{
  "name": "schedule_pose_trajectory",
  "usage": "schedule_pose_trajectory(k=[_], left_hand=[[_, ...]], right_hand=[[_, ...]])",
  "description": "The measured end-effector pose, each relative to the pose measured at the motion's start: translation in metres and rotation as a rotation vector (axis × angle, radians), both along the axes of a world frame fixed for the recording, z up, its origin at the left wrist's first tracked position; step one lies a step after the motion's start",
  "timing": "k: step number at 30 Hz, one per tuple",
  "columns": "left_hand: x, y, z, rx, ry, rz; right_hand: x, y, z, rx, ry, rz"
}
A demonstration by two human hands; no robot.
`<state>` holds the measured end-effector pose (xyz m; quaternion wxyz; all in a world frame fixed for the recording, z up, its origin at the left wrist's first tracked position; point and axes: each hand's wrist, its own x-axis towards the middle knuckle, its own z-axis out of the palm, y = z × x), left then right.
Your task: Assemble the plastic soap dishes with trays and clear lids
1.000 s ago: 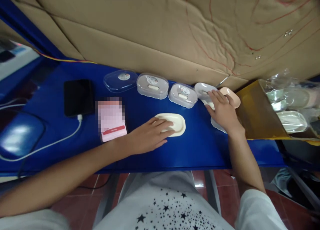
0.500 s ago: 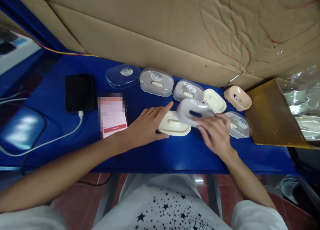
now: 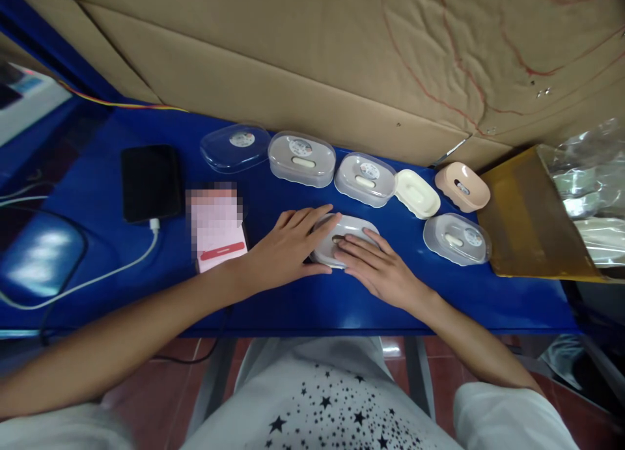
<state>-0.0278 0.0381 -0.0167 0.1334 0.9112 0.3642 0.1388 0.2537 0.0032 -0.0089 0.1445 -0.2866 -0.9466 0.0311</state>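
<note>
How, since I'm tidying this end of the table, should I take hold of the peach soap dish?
Probably pinch the peach soap dish by its near long rim, coming from the front with your right hand. The raised oval rim gives the fingers an edge, while the cardboard wall behind and the lidded soap box in front-right crowd other approaches.

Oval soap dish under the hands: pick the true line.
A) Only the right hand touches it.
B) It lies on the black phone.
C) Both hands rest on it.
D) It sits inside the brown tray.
C. The left hand lies on one end of the oval soap dish, and the right hand has its fingers across the near side.
</note>
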Motion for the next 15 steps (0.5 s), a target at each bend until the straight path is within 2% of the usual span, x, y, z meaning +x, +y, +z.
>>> schedule_pose_trajectory(k=[5,7,9,12,13,15], left_hand=[[-0.002,0.002,-0.002,0.042,0.087,-0.087],[-0.002,0.002,-0.002,0.039,0.071,-0.085],[-0.002,0.002,-0.002,0.022,0.041,-0.079],[-0.003,0.001,0.002,-0.029,-0.001,-0.093],[-0.003,0.001,0.004,-0.056,-0.013,-0.108],[-0.004,0.001,0.007,-0.121,-0.034,-0.144]], right_hand=[[0.008,0.006,-0.003,0.008,-0.033,0.078],[0.017,0.017,0.002,-0.011,0.016,0.029],[0.032,0.031,0.008,-0.007,0.066,-0.194],[0.056,0.047,0.012,0.061,0.030,-0.655],[0.064,0.050,0.011,0.080,-0.023,-0.752],[0.075,0.053,0.006,0.099,-0.132,-0.828]])
